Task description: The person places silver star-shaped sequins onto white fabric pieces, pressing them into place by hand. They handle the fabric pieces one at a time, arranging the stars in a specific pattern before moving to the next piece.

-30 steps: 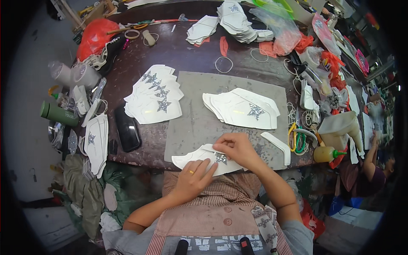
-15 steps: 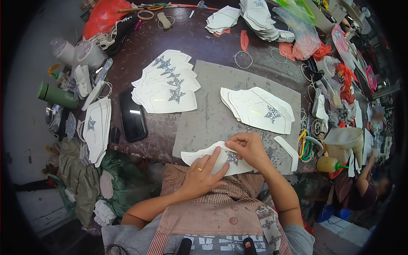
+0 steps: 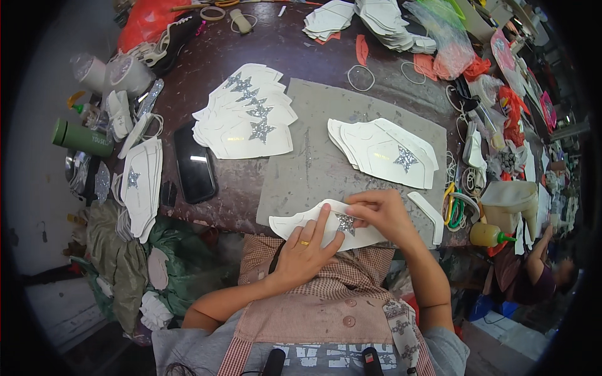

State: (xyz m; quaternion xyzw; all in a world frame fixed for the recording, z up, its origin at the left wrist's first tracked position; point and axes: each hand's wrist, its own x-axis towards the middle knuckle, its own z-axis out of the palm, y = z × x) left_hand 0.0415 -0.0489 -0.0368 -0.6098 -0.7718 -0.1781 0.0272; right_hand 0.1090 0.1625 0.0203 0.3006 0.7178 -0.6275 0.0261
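A white shoe upper piece (image 3: 295, 224) with a silver glitter star (image 3: 345, 224) lies at the near edge of the grey board (image 3: 295, 150). My left hand (image 3: 306, 250) rests on it with its fingers stretched and spread, the index fingertip by the far edge. The fingers of my right hand (image 3: 384, 216) are pinched together at that edge, just beside the star; the fingertips partly hide the edge. Beyond my right hand, a small stack of similar star pieces (image 3: 370, 153) sits on the board. A loose bent white strip (image 3: 427, 216) lies to its near right.
Fanned star pieces (image 3: 241, 135) lie at the left, next to a black phone (image 3: 195, 169). Farther left are a green bottle (image 3: 81, 138) and more pieces (image 3: 143, 188). White stacks (image 3: 382, 25) stand at the back. A glue bottle (image 3: 486, 235) and scissors (image 3: 448, 203) are at the right.
My right fingers have slid slightly right along the far edge of the piece. My left hand keeps pressing flat on it, its index fingertip a little nearer that edge. The whole view has shifted slightly.
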